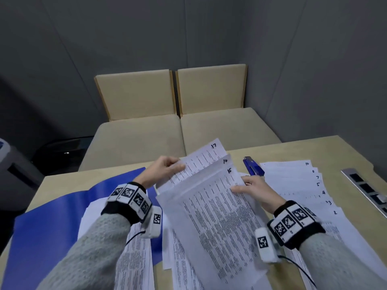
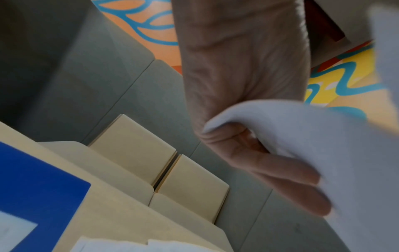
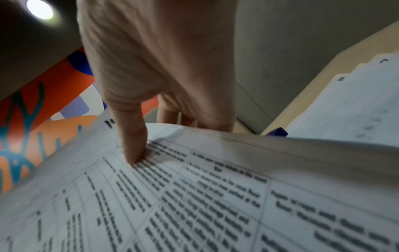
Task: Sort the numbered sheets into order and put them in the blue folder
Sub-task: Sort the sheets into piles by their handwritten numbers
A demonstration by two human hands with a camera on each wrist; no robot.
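- Head view: left hand (image 1: 165,169) pinches the left edge of the sheet marked 17 (image 1: 206,156), thumb on top, fingers curled under the paper
- Head view: right hand (image 1: 254,190) clamps the right edge of the sheet marked 15 (image 1: 211,210), thumb flat on the printed face, the other fingers hidden behind the sheet
- Head view: the sheet marked 16 (image 1: 217,164) sits fanned between 17 and 15; all three are lifted and tilted above the table (image 1: 293,149)
- Head view: the blue folder (image 1: 52,222) lies open on the left part of the table, with more printed pages (image 1: 136,258) lying partly on it
- Head view: a fanned row of sheets (image 1: 301,185) lies flat on the right, with corner numbers 10, 7, 5, 4, 3 and 2 readable; one is too small to read
- Head view: a blue stapler (image 1: 252,166) rests between the held sheets and the fanned row; two beige chairs (image 1: 173,114) stand beyond the table
- Left wrist view: the left hand (image 2: 241,105) is closed on a paper edge (image 2: 302,136), which bends over the index finger; picture blurred
- Left wrist view: a corner of the folder (image 2: 38,179) shows lower left
- Right wrist view: the thumb (image 3: 131,136) of the right hand (image 3: 164,59) presses down on the printed sheet (image 3: 194,196), fingers tucked beneath its edge
- Right wrist view: the fanned row (image 3: 349,105) lies well apart at the right
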